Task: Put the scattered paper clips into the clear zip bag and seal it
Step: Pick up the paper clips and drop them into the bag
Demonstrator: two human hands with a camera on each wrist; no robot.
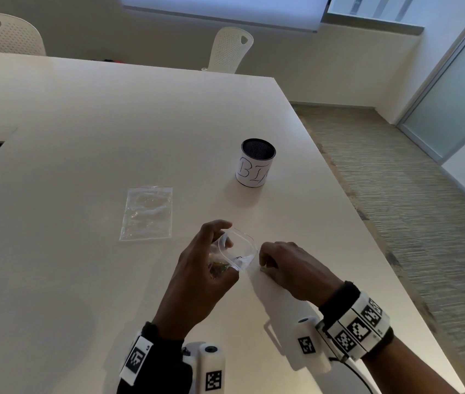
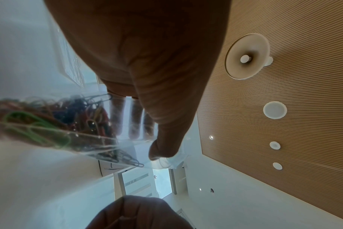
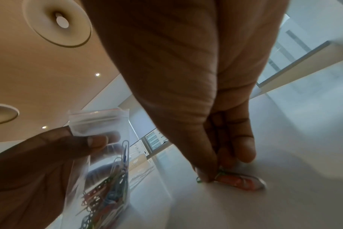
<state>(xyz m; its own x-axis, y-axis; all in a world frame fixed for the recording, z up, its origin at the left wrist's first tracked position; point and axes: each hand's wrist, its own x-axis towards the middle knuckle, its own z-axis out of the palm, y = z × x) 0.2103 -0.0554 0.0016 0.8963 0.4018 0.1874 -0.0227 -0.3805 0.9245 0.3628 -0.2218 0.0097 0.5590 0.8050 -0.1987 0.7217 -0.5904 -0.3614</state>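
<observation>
Two hands busy. Left hand (image 1: pixel 197 268) grips the clear zip bag (image 3: pixel 100 155) just above the white table (image 1: pixel 83 137), thumb on one wall and fingers behind, mouth held open. Right hand (image 1: pixel 285 265) is down at the table surface beside the bag, thumb and fingertips (image 3: pixel 243 148) pinching a small cluster of paper clips (image 3: pixel 239 180); green and red ones show under the tips.

Bag: long axis roughly upright, tilted a bit, zip strip and mouth at the top facing up and toward the right hand. Coloured clips (image 2: pixel 55 122) already piled in its lower end.

The clips under the right hand lie flat on the table; their exact heading is too blurred to call.

To do this step well, I'd say:
- get the pinch under the wire before lifting, since flat clips slip on a smooth top
- keep the bag's mouth bowed open and tipped toward the incoming hand
- drop clips past the zip track, not on it, so nothing fouls the seal later

A second clear bag (image 1: pixel 147 213) lies flat farther out on the table; a labelled black mesh cup (image 1: pixel 255 163) stands beyond.
</observation>
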